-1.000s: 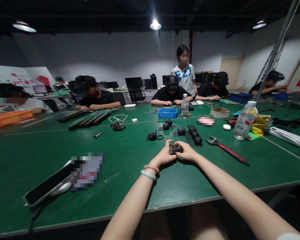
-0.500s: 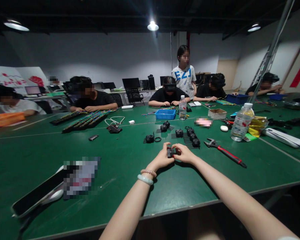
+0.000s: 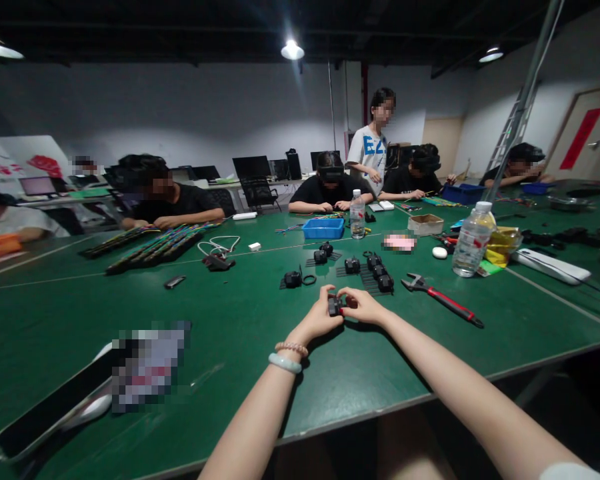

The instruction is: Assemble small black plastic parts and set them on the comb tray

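Note:
Both of my hands meet over the table around one small black plastic part (image 3: 335,306). My left hand (image 3: 320,316) is closed on its left side, with thumb and fingers curled about it. On the other side, my right hand (image 3: 366,309) pinches at the part's right end; its fingertips partly cover it. Just beyond the hands lie similar black parts with thin prongs: one (image 3: 293,279) beside a black ring (image 3: 309,280), another (image 3: 353,265), and a row of several (image 3: 380,272). An adjustable wrench (image 3: 447,301) with a red and black handle rests to the right.
Water bottles (image 3: 473,241) (image 3: 357,217), a blue tray (image 3: 323,229) and a small open box (image 3: 425,225) stand farther back. Cable bundles (image 3: 157,248) lie at left, near a phone-like dark slab (image 3: 60,400). Several people sit across the green table (image 3: 230,400); one person (image 3: 373,150) stands.
The view has turned slightly to the right, so the table things appear farther left. My hands keep the black part between them. The standing person has turned and raised a forearm.

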Demonstrator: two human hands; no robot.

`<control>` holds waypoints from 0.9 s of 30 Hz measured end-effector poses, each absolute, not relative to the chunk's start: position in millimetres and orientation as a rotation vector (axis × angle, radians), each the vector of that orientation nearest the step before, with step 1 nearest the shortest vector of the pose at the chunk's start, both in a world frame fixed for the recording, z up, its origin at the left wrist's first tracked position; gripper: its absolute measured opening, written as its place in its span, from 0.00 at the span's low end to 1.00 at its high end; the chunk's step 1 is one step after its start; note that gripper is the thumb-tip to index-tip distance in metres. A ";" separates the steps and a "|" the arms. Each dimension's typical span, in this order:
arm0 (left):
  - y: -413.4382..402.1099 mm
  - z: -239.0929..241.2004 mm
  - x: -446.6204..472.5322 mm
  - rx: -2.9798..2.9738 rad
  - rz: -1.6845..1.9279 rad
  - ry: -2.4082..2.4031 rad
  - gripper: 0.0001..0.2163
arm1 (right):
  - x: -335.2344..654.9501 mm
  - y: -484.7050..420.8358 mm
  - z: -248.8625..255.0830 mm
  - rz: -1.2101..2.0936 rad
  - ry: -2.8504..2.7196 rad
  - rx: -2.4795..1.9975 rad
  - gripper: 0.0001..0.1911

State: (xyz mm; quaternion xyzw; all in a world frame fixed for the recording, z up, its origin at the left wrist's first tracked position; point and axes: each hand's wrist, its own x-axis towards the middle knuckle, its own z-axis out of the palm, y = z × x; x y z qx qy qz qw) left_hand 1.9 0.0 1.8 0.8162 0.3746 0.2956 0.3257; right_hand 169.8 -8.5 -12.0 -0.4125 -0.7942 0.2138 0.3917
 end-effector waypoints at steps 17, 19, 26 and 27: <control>-2.9 10.6 -0.6 2.142 0.725 0.947 0.30 | 167.0 -1.9 -13.5 0.791 -1.981 -1.034 0.15; -2.2 10.4 -0.7 2.148 0.724 0.952 0.30 | 166.2 -2.7 -13.0 0.786 -1.977 -1.039 0.15; 0.2 6.9 -0.8 2.147 0.719 0.981 0.31 | 165.3 -0.5 -15.5 0.781 -1.973 -1.048 0.15; 0.5 6.4 -0.7 2.145 0.725 0.980 0.31 | 165.4 -0.1 -16.0 0.780 -1.974 -1.047 0.15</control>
